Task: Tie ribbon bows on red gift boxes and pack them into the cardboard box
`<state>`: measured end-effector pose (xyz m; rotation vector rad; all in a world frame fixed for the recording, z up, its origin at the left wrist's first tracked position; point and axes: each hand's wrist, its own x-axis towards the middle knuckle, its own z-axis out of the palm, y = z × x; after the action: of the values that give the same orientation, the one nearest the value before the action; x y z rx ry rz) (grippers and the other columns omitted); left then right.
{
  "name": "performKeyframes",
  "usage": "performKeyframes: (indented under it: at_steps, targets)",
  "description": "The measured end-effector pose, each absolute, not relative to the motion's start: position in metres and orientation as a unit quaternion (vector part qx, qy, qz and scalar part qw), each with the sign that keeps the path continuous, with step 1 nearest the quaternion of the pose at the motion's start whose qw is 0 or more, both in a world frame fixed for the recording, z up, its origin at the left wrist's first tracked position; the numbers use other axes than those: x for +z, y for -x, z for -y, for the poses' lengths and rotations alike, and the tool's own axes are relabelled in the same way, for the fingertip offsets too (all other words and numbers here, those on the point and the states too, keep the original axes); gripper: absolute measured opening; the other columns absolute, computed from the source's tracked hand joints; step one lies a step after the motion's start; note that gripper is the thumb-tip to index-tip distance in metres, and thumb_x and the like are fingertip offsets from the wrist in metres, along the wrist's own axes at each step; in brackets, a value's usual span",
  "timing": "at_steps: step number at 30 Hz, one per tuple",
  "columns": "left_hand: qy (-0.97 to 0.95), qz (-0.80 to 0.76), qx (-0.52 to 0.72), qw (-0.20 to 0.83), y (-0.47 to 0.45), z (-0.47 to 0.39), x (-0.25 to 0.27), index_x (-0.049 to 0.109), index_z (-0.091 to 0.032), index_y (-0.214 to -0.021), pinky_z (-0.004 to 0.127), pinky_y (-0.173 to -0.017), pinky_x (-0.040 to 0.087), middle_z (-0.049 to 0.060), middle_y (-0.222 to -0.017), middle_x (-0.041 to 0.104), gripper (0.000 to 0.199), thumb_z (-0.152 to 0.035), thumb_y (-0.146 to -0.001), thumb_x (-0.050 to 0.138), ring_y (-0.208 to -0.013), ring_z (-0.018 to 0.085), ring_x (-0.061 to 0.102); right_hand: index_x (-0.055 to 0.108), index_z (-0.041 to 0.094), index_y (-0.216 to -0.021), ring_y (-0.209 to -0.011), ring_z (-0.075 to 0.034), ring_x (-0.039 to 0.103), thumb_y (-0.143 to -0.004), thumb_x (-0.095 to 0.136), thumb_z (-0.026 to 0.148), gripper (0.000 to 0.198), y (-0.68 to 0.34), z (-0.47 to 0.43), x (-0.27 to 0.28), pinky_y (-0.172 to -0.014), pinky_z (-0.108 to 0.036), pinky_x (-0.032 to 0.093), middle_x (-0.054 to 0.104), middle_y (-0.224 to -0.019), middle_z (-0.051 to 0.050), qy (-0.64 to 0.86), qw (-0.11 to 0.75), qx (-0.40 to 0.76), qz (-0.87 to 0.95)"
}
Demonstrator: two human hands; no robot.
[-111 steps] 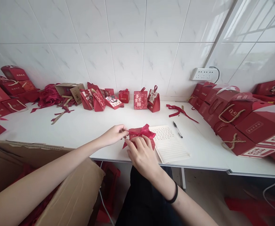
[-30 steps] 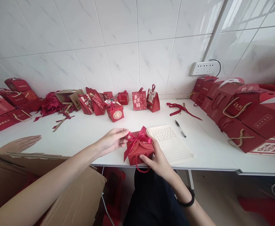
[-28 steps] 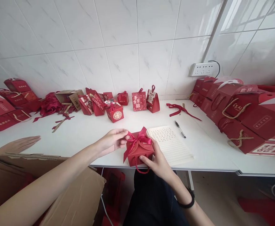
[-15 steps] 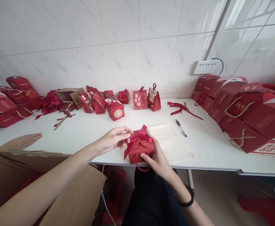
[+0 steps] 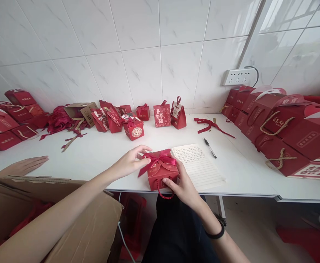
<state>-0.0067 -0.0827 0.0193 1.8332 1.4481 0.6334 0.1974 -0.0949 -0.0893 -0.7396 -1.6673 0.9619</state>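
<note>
A small red gift box (image 5: 164, 178) with scalloped top flaps sits at the table's front edge. Across its top runs a glossy crimson ribbon bow (image 5: 162, 158), and a twisted red cord handle (image 5: 160, 194) hangs down its front. My right hand (image 5: 184, 186) grips the box from the right, thumb on the front face and fingers hidden behind the side. My left hand (image 5: 135, 159) is at the bow's left loop, thumb and fingers closed on the ribbon. A lined notebook (image 5: 204, 170) with handwriting lies just right of the box.
Small red boxes (image 5: 134, 130) stand along the wall. Stacks of larger red boxes (image 5: 288, 135) fill the right side, others the left. A pen (image 5: 210, 148) and loose ribbon (image 5: 213, 126) lie behind. Another person's hand (image 5: 25, 166) rests at left above an open carton (image 5: 88, 219).
My left hand has shifted slightly at the bow, and the bow lies flatter, its left tail now pointing out to the left. My right hand keeps the box in place.
</note>
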Motion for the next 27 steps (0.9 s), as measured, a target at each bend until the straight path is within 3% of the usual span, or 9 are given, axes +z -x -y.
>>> performKeyframes:
  at_steps: [3,5,10,13,16,18,20,22,27]
  targets:
    - [-0.775,-0.543,0.246,0.211,0.009,0.084,0.016,0.049,-0.022,-0.106,0.028,-0.069,0.044,0.006,-0.115,0.047,0.034,-0.028,-0.072,0.053,-0.087,0.016,0.053,0.026,0.025,-0.138,-0.128,-0.024,0.027,-0.088,0.06,0.042,0.063,-0.197,0.094,-0.09,-0.108,-0.042,0.026,0.03,-0.138,-0.007,0.311,0.515,0.395,0.694]
    - [-0.791,-0.543,0.23,0.165,0.009,0.085,0.017,0.052,-0.021,-0.097,0.028,-0.069,0.044,0.005,-0.107,0.052,0.024,-0.027,-0.074,0.049,-0.081,0.015,0.054,0.026,0.026,-0.139,-0.128,-0.024,0.027,-0.087,0.06,0.041,0.063,-0.197,0.094,-0.09,-0.108,-0.042,0.026,0.03,-0.139,-0.007,0.309,0.515,0.397,0.694]
    - [-0.762,-0.593,0.177,0.193,0.01,0.086,0.022,0.051,-0.02,-0.073,0.026,-0.058,0.038,-0.002,-0.066,0.055,0.02,-0.036,-0.081,0.043,-0.059,0.013,0.049,0.026,0.025,-0.138,-0.128,-0.024,0.028,-0.087,0.06,0.041,0.063,-0.197,0.096,-0.086,-0.107,-0.041,0.029,0.03,-0.139,-0.008,0.301,0.515,0.415,0.687]
    - [-0.742,-0.638,0.09,0.185,0.014,0.087,0.025,0.046,-0.019,-0.065,0.027,-0.054,0.037,-0.002,-0.059,0.052,0.018,-0.03,-0.078,0.04,-0.055,0.014,0.049,0.027,0.026,-0.137,-0.129,-0.023,0.027,-0.087,0.059,0.042,0.062,-0.198,0.096,-0.086,-0.106,-0.04,0.03,0.029,-0.139,-0.007,0.299,0.516,0.416,0.687]
    - [-0.751,-0.639,0.138,0.094,0.013,0.088,0.027,0.052,-0.018,-0.085,0.033,-0.073,0.045,0.005,-0.087,0.061,0.019,-0.029,-0.079,0.039,-0.081,0.02,0.058,0.027,0.027,-0.137,-0.128,-0.024,0.029,-0.087,0.06,0.042,0.062,-0.198,0.094,-0.086,-0.107,-0.041,0.03,0.027,-0.14,-0.007,0.296,0.519,0.422,0.682]
    - [-0.804,-0.566,0.173,0.063,0.007,0.089,0.026,0.046,-0.017,-0.113,0.038,-0.094,0.039,0.011,-0.12,0.052,0.04,-0.038,-0.079,0.045,-0.112,0.024,0.049,0.027,0.027,-0.137,-0.128,-0.024,0.028,-0.086,0.061,0.042,0.063,-0.197,0.093,-0.087,-0.106,-0.041,0.031,0.027,-0.14,-0.007,0.287,0.523,0.429,0.678]
    - [-0.851,-0.501,0.132,0.083,-0.003,0.089,0.022,0.033,-0.017,-0.131,0.041,-0.104,0.031,0.013,-0.138,0.036,0.071,-0.049,-0.072,0.057,-0.128,0.028,0.033,0.028,0.027,-0.137,-0.129,-0.024,0.027,-0.087,0.06,0.04,0.062,-0.196,0.094,-0.088,-0.106,-0.041,0.032,0.028,-0.14,-0.007,0.281,0.525,0.424,0.682]
    - [-0.858,-0.493,0.078,0.118,-0.011,0.088,0.016,0.028,-0.017,-0.136,0.044,-0.104,0.033,0.014,-0.141,0.032,0.087,-0.051,-0.064,0.065,-0.129,0.031,0.031,0.026,0.028,-0.138,-0.129,-0.023,0.027,-0.088,0.058,0.039,0.06,-0.197,0.098,-0.086,-0.104,-0.041,0.035,0.028,-0.139,-0.006,0.286,0.518,0.41,0.694]
    - [-0.817,-0.53,0.122,0.191,0.004,0.086,0.021,0.026,-0.021,-0.138,0.045,-0.104,0.034,0.013,-0.141,0.035,0.091,-0.051,-0.064,0.068,-0.129,0.03,0.034,0.027,0.027,-0.137,-0.12,-0.026,0.039,-0.09,0.051,0.042,0.055,-0.23,0.096,-0.073,-0.092,-0.042,0.047,0.034,-0.132,-0.01,0.351,0.477,0.312,0.743]
